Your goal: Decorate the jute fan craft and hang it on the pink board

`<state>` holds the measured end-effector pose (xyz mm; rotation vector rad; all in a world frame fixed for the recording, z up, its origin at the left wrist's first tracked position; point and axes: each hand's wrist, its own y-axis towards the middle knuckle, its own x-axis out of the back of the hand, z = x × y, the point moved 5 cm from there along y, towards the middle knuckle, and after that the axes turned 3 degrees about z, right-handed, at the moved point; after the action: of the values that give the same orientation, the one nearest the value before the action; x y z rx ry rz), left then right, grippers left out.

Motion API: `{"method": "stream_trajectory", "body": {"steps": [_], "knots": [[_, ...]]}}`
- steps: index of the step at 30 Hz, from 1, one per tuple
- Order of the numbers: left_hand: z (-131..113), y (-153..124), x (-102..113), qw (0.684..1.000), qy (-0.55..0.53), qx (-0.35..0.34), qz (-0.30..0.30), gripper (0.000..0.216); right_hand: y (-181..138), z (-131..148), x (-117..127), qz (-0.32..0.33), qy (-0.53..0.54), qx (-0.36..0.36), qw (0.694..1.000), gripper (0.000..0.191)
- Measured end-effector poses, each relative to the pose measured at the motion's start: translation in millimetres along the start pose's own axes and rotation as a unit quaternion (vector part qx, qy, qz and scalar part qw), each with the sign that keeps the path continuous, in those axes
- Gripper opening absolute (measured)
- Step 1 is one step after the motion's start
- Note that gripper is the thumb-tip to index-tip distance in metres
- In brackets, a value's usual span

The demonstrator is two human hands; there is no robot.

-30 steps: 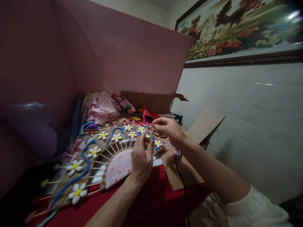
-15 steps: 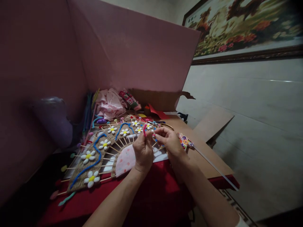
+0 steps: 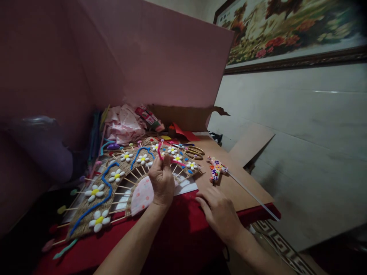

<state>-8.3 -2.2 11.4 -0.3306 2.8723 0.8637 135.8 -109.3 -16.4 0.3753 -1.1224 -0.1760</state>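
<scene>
Above the fan-shaped twine craft (image 3: 83, 218), my left hand (image 3: 162, 181) is closed on a bent pink pipe cleaner (image 3: 159, 151), whose ends stick out at both sides of the thumb. White clay flowers (image 3: 99, 220), wavy blue pipe cleaners (image 3: 107, 187) and thin sticks with coloured tips decorate the craft. My right hand (image 3: 220, 213) is apart from it at the table's front edge, fingers loosely stretched, holding nothing visible. Just beyond those fingertips lies a flower-patterned glue gun (image 3: 217, 168) with a long glue stick (image 3: 252, 194) out of its back.
Gold-handled scissors (image 3: 196, 152) lie behind the craft on the cardboard (image 3: 237, 191). Crumpled pink fabric (image 3: 124, 124), a pink tube (image 3: 149, 117) and red paper (image 3: 185, 132) sit at the back. A tall pink panel (image 3: 160, 57) stands behind; red cloth (image 3: 183, 229) covers the front.
My right hand has let go of the pink pipe cleaner and moved down and right towards the glue gun. My left hand keeps the pipe cleaner. The view has shifted slightly right.
</scene>
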Motion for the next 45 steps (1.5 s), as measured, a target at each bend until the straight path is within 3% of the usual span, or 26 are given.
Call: {"method": "stream_trajectory", "body": {"steps": [4,7,12,17,23,33,45], "knots": [[3,-1,-4,1.000,-0.013,0.027,-0.001,0.036,-13,-21,12,-0.058,0.064,0.037,0.996,0.017],[3,-2,-6,0.999,-0.022,0.035,0.002,0.037,-10,-46,32,-0.127,0.012,-0.005,0.992,0.019],[5,-3,-10,0.998,-0.026,0.052,0.006,0.036,16,-74,41,-0.046,-0.183,-0.148,0.971,0.024],[5,-4,-9,0.998,-0.015,0.054,0.004,0.034,38,-64,28,-0.002,-0.277,-0.192,0.942,0.042],[4,-3,-8,0.999,-0.009,0.051,0.017,0.034,42,-76,25,0.004,-0.302,-0.201,0.932,0.032],[3,-6,-7,0.998,0.017,0.045,0.032,0.036,35,-110,44,0.040,-0.286,-0.113,0.951,0.033],[3,-6,-9,0.997,0.031,0.050,0.048,0.036,28,-100,37,0.021,-0.318,-0.222,0.922,0.029]]}}
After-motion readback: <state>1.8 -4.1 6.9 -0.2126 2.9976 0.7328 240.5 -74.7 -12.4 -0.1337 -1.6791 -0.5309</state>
